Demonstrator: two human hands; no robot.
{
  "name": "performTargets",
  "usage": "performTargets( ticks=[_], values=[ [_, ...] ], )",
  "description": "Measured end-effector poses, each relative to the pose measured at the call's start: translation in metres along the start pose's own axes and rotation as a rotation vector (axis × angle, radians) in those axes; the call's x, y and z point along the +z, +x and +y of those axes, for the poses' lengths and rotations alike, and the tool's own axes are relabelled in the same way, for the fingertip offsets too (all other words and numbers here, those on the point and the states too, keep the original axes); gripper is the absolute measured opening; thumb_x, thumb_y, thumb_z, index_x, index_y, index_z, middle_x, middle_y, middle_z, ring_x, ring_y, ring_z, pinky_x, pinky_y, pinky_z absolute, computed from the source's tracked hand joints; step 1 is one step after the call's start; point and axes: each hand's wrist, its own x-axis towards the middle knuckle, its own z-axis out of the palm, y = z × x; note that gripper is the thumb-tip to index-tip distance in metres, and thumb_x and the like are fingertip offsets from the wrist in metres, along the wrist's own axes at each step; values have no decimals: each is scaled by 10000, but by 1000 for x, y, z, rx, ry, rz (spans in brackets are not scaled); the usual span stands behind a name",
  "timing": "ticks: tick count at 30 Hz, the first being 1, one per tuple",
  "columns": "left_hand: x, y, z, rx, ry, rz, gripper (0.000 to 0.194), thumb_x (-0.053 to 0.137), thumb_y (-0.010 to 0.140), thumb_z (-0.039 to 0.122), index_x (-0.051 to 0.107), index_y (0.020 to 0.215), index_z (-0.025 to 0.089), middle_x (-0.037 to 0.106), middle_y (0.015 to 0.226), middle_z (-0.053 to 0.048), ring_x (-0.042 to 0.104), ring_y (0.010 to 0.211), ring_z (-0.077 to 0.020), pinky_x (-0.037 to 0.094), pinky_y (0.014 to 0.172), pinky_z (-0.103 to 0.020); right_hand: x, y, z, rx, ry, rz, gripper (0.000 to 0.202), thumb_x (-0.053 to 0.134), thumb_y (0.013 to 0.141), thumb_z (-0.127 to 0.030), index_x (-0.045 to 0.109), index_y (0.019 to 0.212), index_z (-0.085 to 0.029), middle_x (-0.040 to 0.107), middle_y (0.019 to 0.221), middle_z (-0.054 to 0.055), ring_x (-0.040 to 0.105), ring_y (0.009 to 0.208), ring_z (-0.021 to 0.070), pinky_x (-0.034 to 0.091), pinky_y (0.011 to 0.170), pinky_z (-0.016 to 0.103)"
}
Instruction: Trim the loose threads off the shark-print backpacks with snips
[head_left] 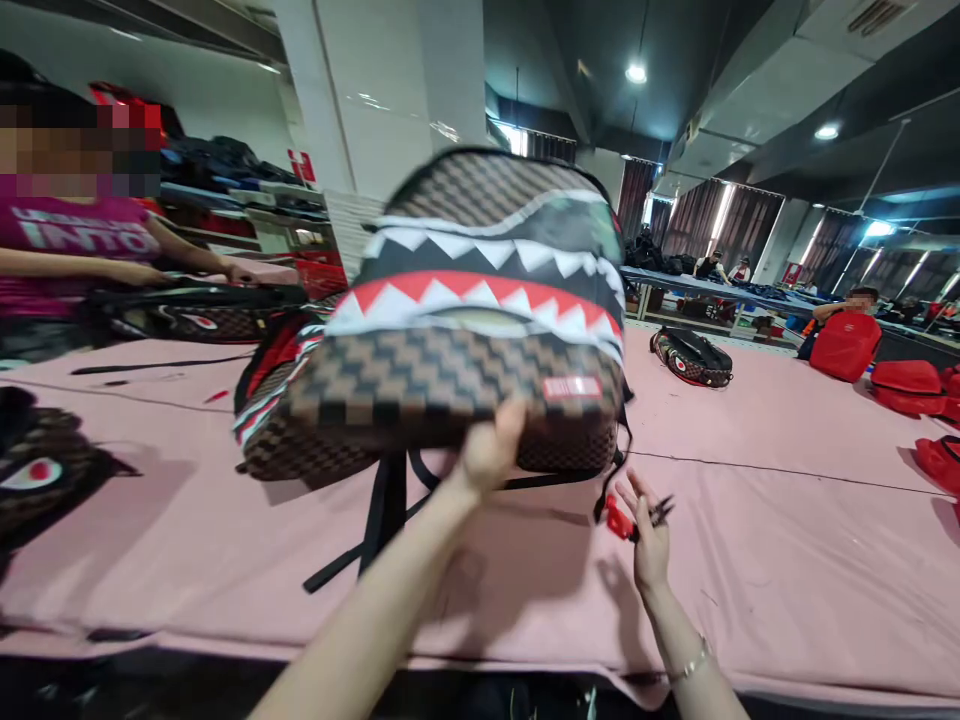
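In the middle of the head view, a brown-and-black checked backpack (450, 365) with a white-toothed shark mouth and a red label is tilted up over the table. My left hand (491, 450) grips its lower edge with the thumb in front; the other fingers are hidden by the bag. Black straps (386, 510) hang below it. To the right of the bag, my right hand (651, 545) holds small thread snips (661, 511) with dark tips, its fingers partly stretched. Something red (619, 518) shows at those fingers, blurred. Behind the lifted bag lies another checked backpack (281, 425).
A pink-covered table (750, 560) runs across the view. At left lies a checked bag (45, 465); a person in a pink shirt (82, 240) handles another bag (202, 312). At right are a small dark bag (691, 357) and several red bags (846, 345).
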Motion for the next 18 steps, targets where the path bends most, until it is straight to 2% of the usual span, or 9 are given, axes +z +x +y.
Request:
performTargets(
  ticks=[2, 3, 5, 7, 8, 11, 14, 16, 18],
  values=[
    [0, 24, -4, 117, 14, 56, 582, 204, 932, 427, 466, 1193, -22, 486, 1249, -149, 464, 1162, -154, 393, 944, -293, 4, 12, 22, -16, 16, 11, 469, 371, 887, -418, 510, 1226, -125, 531, 1174, 139, 540, 1029, 205, 425, 906, 372],
    [5, 29, -14, 159, 60, 60, 547, 236, 936, 417, 418, 1251, 9, 406, 1329, -147, 392, 1230, -169, 338, 996, -317, 1, 10, 43, -28, -111, 2, 440, 401, 864, -377, 537, 1191, -116, 524, 1189, 142, 519, 1067, 216, 410, 923, 374],
    [19, 20, -45, 169, 199, -6, 509, 224, 940, 410, 437, 1247, 65, 397, 1343, -129, 367, 1246, -172, 291, 1029, -321, -16, -11, 94, -21, -368, 47, 448, 433, 784, -261, 550, 1184, -97, 527, 1185, 164, 546, 1019, 245, 439, 869, 394],
    [32, -21, -87, 59, 331, -138, 517, 184, 941, 398, 572, 1073, 81, 572, 1139, -113, 503, 1102, -181, 363, 969, -315, -44, -43, 149, -53, -702, 172, 455, 396, 735, -175, 593, 1143, -131, 550, 1164, 145, 544, 1029, 265, 424, 871, 424],
    [38, -52, -110, 1, 379, -172, 520, 213, 932, 405, 606, 987, 70, 616, 1033, -122, 556, 1008, -202, 401, 921, -334, -58, -57, 173, -52, -753, 181, 462, 403, 689, -138, 621, 1095, -114, 553, 1156, 157, 511, 1080, 301, 373, 920, 468],
    [51, -157, -170, -186, 536, -162, 430, 327, 900, 367, 574, 1095, 74, 591, 1107, -160, 548, 1031, -233, 367, 938, -434, -94, -82, 224, -206, -1061, 143, 498, 362, 650, -80, 627, 1072, -58, 545, 1167, 178, 483, 1116, 326, 323, 968, 479],
    [66, -231, -213, -336, 664, -136, 460, 283, 880, 253, 517, 1209, 32, 465, 1282, -199, 458, 1158, -290, 302, 973, -495, -106, -83, 241, -355, -1267, 142, 475, 364, 676, -84, 615, 1078, -50, 553, 1161, 166, 496, 1100, 313, 369, 941, 433],
    [78, -251, -237, -390, 720, -131, 475, 278, 874, 256, 495, 1254, 73, 417, 1338, -155, 385, 1229, -276, 217, 1029, -495, -105, -80, 241, -394, -1324, 136, 473, 373, 679, -91, 598, 1092, -46, 556, 1157, 162, 496, 1095, 312, 376, 937, 422],
    [89, -256, -257, -415, 757, -130, 482, 275, 875, 274, 484, 1274, 102, 401, 1359, -122, 341, 1262, -257, 154, 1061, -480, -104, -79, 237, -402, -1353, 108, 477, 377, 679, -93, 579, 1108, -36, 553, 1159, 166, 493, 1096, 311, 376, 937, 420]
  ],
)
